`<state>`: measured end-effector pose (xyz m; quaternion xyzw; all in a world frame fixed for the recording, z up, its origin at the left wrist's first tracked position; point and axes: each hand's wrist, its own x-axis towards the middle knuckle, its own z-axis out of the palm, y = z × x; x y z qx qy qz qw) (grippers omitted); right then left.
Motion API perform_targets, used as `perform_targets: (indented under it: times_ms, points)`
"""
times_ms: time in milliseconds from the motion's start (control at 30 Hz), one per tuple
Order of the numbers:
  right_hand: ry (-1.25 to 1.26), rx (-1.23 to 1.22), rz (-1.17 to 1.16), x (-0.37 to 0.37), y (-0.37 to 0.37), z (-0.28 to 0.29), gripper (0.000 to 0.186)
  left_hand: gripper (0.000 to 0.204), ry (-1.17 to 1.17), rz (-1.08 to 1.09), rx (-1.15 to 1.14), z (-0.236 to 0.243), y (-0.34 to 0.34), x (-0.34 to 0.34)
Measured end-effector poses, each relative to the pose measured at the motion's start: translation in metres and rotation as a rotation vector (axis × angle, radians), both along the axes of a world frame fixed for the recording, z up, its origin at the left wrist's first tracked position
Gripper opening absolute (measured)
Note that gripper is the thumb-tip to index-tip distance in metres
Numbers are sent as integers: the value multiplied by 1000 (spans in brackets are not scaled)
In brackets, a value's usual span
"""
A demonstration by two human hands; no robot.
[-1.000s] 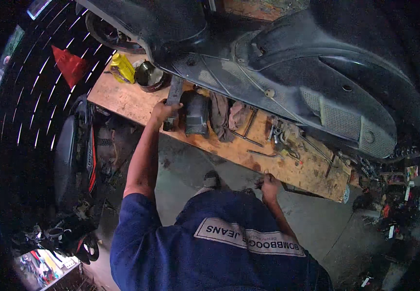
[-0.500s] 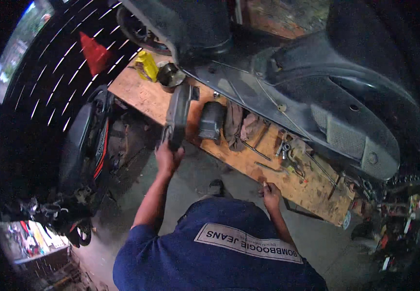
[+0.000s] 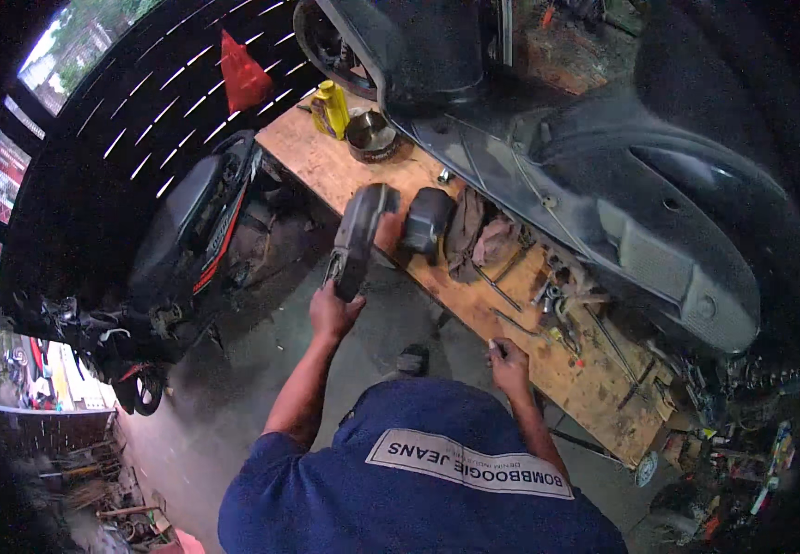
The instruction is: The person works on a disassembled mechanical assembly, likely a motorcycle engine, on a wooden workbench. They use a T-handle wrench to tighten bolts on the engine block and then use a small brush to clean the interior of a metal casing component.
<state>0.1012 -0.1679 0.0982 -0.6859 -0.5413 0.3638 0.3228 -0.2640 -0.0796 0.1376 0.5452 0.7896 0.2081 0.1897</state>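
I count two hands of mine, the left hand [image 3: 333, 316] at eight o'clock and the right hand [image 3: 511, 367] just past four. There is one long dark part [image 3: 361, 233] in my left, and one black boxy part [image 3: 426, 222] at one o'clock. On the one bench [image 3: 594, 392] I find one yellow bottle [image 3: 330, 111] at eleven, one round pan [image 3: 371, 137] nearer twelve, what look like two cloths [image 3: 465, 242] at two, and several tools [image 3: 548, 297] toward four (too jumbled for me to number). Two-wheelers make two: one scooter [image 3: 594, 194] at two, one motorbike [image 3: 218, 242] at nine. One red piece [image 3: 245, 74] hangs near eleven.
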Motion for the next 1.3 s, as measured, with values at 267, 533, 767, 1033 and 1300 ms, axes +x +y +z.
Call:
perform_targets:
  times_ms: [267, 533, 767, 1033, 1300]
  points:
    - [29, -190, -15, 63, -65, 30, 21, 68, -1424, 35, 95, 11, -92, 65]
    - [168, -142, 105, 119, -98, 6, 30, 79, -1667, -123, -21, 30, -158, 172]
    - [211, 48, 417, 92, -98, 39, 58, 82, -1919, -46, -246, -12, -198, 245]
    - [475, -67, 380, 124, -99, 45, 71, 64, -1846, -31, -111, -50, -184, 240]
    - [196, -253, 534, 169, -77, 62, 59, 61, -1797, -117, -299, 5, -118, 194]
